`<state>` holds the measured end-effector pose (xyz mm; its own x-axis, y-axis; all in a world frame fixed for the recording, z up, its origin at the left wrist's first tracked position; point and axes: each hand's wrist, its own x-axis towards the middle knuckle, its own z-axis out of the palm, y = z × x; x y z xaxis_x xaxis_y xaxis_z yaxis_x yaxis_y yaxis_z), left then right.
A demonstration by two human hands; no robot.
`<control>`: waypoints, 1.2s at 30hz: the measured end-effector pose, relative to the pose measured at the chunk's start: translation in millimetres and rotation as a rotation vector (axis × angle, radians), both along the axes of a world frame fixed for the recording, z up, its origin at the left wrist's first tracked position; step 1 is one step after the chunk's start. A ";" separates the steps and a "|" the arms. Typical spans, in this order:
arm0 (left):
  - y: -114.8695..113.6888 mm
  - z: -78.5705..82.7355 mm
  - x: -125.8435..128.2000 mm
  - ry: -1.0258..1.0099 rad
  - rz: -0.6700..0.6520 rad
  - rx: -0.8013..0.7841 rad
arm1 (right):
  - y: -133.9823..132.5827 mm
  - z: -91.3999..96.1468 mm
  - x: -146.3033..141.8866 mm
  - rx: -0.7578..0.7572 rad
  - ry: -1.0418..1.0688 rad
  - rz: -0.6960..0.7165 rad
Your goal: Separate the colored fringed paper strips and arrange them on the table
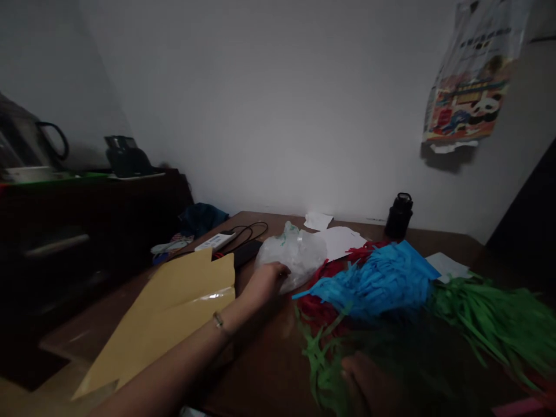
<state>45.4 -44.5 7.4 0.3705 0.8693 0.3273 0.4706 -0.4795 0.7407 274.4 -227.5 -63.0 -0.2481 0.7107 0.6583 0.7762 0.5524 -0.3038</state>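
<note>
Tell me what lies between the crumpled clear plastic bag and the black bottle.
Head view: white paper sheets lie between the crumpled clear plastic bag and the black bottle.

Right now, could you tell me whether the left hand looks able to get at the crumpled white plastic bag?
Probably yes: the left hand has its fingertips against the near side of the white plastic bag, nothing lies between them, and the brown envelope lies off to one side.
</note>
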 end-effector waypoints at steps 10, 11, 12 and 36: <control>-136.1 -15.5 31.8 -0.546 -0.269 -0.500 | -11.1 16.8 -5.5 -0.075 0.051 -0.051; -138.7 -19.7 33.4 -0.584 -0.268 -0.534 | -12.9 18.5 -8.0 -0.078 0.045 -0.042; -139.9 -24.1 34.9 -0.612 -0.263 -0.557 | -14.1 19.3 -10.2 -0.076 0.039 -0.033; -154.1 -29.6 31.8 -0.401 -0.180 -0.109 | -11.2 18.5 -9.1 -0.131 -0.087 0.104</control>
<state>77.2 -198.7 -22.3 0.3820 0.8399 0.3856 0.0523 -0.4363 0.8983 265.3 -238.6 -44.5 -0.3767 0.7563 0.5348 0.7435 0.5912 -0.3124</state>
